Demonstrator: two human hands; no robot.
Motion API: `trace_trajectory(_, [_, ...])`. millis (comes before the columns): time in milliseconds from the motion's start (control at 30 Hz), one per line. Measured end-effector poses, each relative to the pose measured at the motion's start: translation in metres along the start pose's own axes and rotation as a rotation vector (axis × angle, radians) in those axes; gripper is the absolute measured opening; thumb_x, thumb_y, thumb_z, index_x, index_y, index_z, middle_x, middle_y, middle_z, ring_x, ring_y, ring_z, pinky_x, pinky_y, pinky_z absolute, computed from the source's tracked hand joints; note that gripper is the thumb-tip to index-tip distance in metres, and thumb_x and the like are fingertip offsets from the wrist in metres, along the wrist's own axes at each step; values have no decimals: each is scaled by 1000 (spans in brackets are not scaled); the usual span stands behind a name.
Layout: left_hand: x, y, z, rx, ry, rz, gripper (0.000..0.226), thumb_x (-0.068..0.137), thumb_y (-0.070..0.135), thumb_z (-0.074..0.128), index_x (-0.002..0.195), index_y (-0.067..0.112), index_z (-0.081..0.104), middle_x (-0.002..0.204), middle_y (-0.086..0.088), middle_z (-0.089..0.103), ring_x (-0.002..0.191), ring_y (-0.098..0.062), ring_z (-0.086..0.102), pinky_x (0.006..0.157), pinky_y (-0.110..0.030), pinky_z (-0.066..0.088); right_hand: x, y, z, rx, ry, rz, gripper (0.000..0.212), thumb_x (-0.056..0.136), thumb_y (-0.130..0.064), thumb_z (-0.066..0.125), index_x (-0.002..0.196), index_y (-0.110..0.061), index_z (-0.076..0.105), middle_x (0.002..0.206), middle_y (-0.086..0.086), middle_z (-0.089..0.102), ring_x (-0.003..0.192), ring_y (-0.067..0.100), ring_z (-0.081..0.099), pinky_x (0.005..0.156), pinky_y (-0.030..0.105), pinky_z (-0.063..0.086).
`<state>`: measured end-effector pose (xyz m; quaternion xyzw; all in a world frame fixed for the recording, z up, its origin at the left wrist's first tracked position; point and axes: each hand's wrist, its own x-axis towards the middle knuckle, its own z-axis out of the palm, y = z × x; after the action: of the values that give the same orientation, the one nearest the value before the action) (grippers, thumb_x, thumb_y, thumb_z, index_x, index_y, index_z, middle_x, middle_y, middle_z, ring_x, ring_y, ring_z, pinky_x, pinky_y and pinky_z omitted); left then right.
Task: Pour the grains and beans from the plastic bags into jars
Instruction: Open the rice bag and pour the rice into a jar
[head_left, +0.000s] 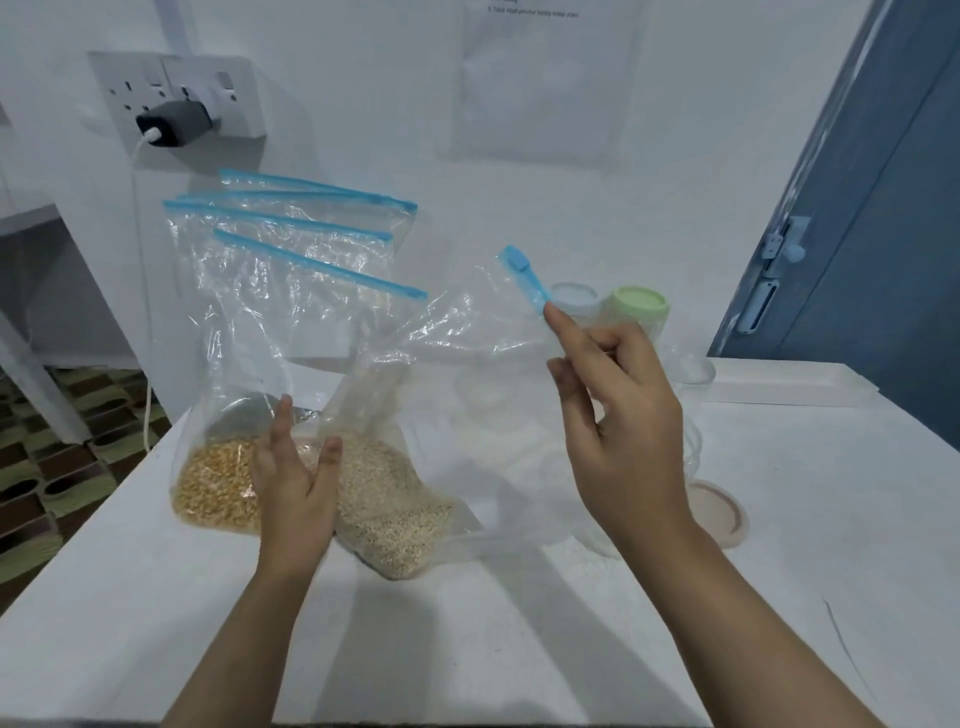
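A clear zip bag of pale grain (395, 509) lies tilted on the white table (779, 597), its mouth raised to the right. My right hand (618, 415) holds the bag's blue zip strip (524, 278) up near its slider, fingers curled round the plastic. My left hand (296, 478) rests with straight fingers against the bag's lower left side. Beside it stands a bag of yellow kernels (218, 488). An open clear jar (685, 395) stands behind my right hand, largely hidden.
Several more zip bags (291, 244) lean against the wall behind. Two lidded jars, one blue-white (574, 299) and one green (639, 306), stand at the back. A pink lid (719, 512) lies on the table at right. A blue door (872, 234) is at right.
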<state>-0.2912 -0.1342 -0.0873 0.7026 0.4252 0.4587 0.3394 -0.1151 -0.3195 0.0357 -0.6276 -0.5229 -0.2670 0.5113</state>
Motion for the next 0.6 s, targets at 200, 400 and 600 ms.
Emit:
trace_trajectory(200, [5, 10, 0, -212, 76, -74, 81, 89, 38, 67, 152, 45, 16, 160, -3, 26, 144, -14, 30, 111, -37, 35, -3, 2, -4, 21, 2, 30, 49, 91, 11, 58, 137, -6, 58, 95, 9, 52, 86, 3, 48, 78, 6, 38])
trace_trajectory(400, [5, 19, 1, -322, 112, -78, 83, 86, 34, 74, 139, 66, 19, 148, -2, 34, 136, -17, 40, 108, -53, 43, -4, 5, -9, 26, 39, 53, 48, 93, 10, 57, 138, -6, 57, 94, 9, 51, 89, 5, 48, 78, 9, 40])
trace_trajectory(600, [10, 36, -1, -336, 106, -10, 83, 87, 31, 73, 146, 55, 20, 146, 5, 32, 138, -13, 35, 113, -47, 36, -2, 3, -20, 32, 80, 54, 45, 95, 6, 56, 138, -5, 55, 95, 9, 52, 90, 1, 46, 80, 6, 39])
